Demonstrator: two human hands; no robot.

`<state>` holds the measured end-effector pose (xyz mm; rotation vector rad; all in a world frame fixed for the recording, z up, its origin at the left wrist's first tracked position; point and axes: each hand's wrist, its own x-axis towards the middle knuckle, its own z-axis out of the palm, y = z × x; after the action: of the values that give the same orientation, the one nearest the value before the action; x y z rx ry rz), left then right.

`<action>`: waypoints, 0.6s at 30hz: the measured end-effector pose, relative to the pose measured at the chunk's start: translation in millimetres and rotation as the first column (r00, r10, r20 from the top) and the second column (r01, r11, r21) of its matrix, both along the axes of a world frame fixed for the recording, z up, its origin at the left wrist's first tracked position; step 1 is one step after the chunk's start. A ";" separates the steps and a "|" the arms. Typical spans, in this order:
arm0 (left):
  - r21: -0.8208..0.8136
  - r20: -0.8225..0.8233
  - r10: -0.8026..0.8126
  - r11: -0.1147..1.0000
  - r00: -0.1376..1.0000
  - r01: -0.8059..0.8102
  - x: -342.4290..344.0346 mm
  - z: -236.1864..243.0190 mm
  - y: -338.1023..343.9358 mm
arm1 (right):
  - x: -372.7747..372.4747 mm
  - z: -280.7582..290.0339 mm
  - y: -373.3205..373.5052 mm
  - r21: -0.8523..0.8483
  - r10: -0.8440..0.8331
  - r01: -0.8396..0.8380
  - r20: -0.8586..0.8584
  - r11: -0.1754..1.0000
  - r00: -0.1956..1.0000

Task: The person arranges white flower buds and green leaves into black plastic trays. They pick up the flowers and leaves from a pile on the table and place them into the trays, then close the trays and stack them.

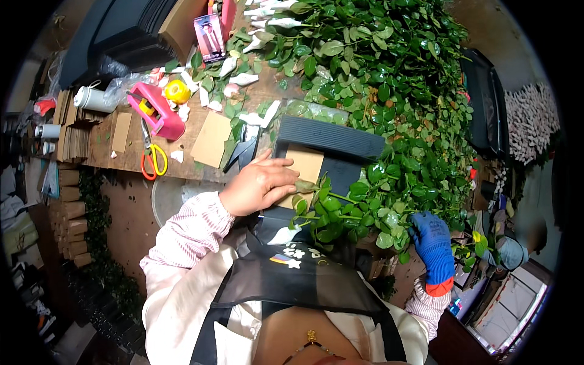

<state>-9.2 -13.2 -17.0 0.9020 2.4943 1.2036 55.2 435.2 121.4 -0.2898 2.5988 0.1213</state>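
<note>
My bare left hand [260, 185] lies flat with its fingers together over a tan cardboard piece [306, 163]. The cardboard sits in a black stand [344, 171] with a ridged dark bar [328, 137] across its far side. Leafy rose stems [340, 217] stretch from the stand toward my right hand [433, 243], which wears a blue glove. Its fingers are curled at the right end of these stems; leaves partly hide the grip. A white-wrapped bud [285, 235] shows just in front of my apron, near the stems' left end.
A large heap of leafy rose stems [389, 67] covers the table's right side. To the left are scissors [152, 155], a pink tape dispenser [157, 112], a yellow tape roll [177, 91], loose cardboard [212, 139] and a white cup [94, 98]. Another person [514, 250] is at the right.
</note>
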 end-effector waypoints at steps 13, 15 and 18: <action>-0.007 -0.018 -0.014 1.000 1.000 0.014 2.2 -5.8 -1.5 | 5.4 55.2 -19.6 -0.398 0.039 0.000 0.088 0.917 0.995; -0.001 -0.013 -0.020 1.000 1.000 0.020 0.1 -9.0 -2.6 | 1.9 74.4 -30.2 -0.432 0.053 -0.001 0.108 0.902 0.993; -0.009 -0.032 -0.045 0.999 0.998 0.045 -1.6 -12.4 -5.0 | -5.0 90.8 -36.7 -0.459 0.052 -0.007 0.085 0.888 0.995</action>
<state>-10.8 -18.2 -29.4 0.9777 2.4885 1.1729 50.2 398.4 212.2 -0.4895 2.4976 -0.4955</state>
